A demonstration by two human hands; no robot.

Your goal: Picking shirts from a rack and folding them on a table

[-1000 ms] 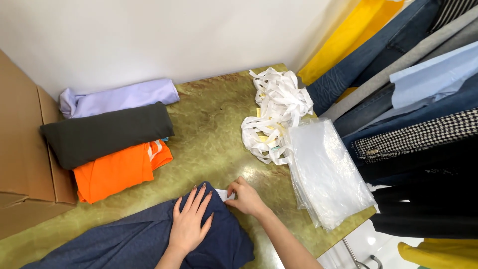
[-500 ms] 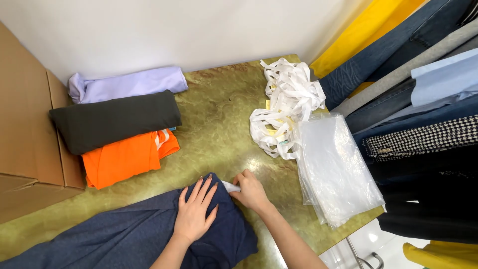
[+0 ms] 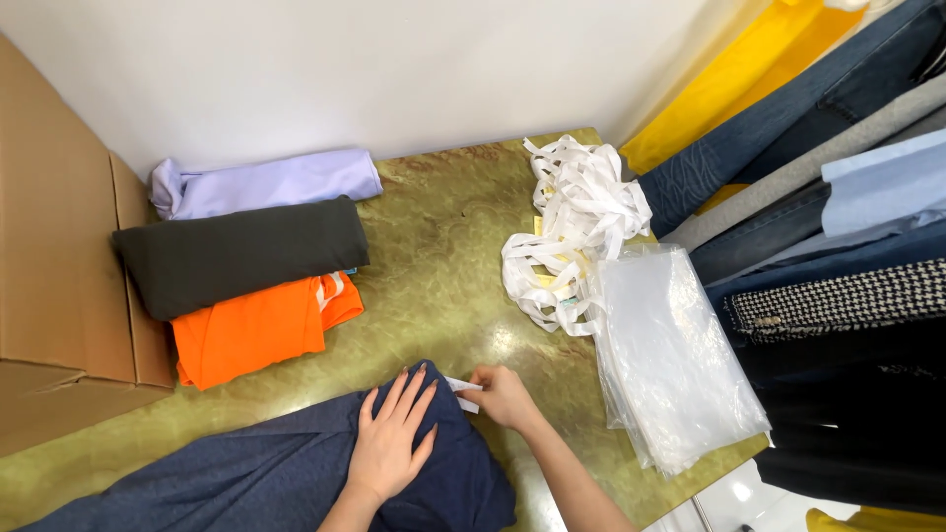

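While spread over the green marbled table, navy garment fills the 6 to 8 o'clock edge of the view, bunched and creased. Looks soft, limp, light to middling in weight; likely to sag and slide if lifted from one point, not fragile. Best taken by the bunched top edge or a seam with both hands, not mid-panel.

Cardboard box at 9 o'clock. Hanging clothes at 2 to 4 o'clock, denim, yellow, checked. Stack of clear plastic bags at 4 o'clock, slippery-looking. Folded garments at 10 o'clock: dark grey one between lilac one above and orange one below, touching. Heap of white ribbon strips at 1 o'clock, touching the bags.

Left hand flat, fingers spread, pressing on the navy garment near its top corner; grasping nothing, only pinning. Right hand just beside at 5 o'clock, fingertips pinched on small white tag at the garment's edge. Tag thin, papery, light, easy to crease; pinch grip suits. Cannot tell whether tag is attached to the cloth.
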